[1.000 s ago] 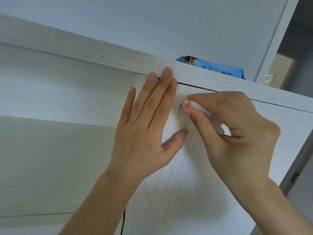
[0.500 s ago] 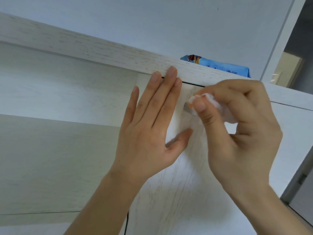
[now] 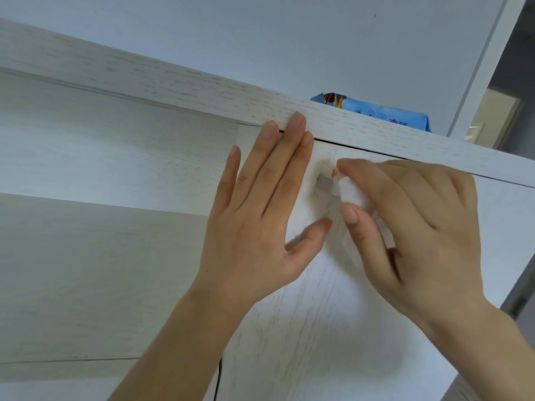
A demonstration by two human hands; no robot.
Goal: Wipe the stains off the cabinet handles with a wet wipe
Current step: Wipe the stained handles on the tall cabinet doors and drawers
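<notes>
Cabinet door (image 3: 333,328) lies flat under both hands; the left hand (image 3: 260,227) presses on it with straight, spread fingers, its fingertips reaching the top board (image 3: 173,82). Just right of that hand sits the small grey handle (image 3: 325,184), its long axis running toward the right hand (image 3: 419,227), which is nearer and pinches the wet wipe (image 3: 351,193) against the handle's right end. An orange stain (image 3: 334,173) shows at the wipe's edge. Most of the handle and the wipe is hidden by the fingers.

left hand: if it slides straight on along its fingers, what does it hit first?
The left hand lies flat on the cabinet door, fingers pointing up. Its fingertips already overlap the cabinet's top board, so probably that board's front edge, though depth is unclear.
</notes>
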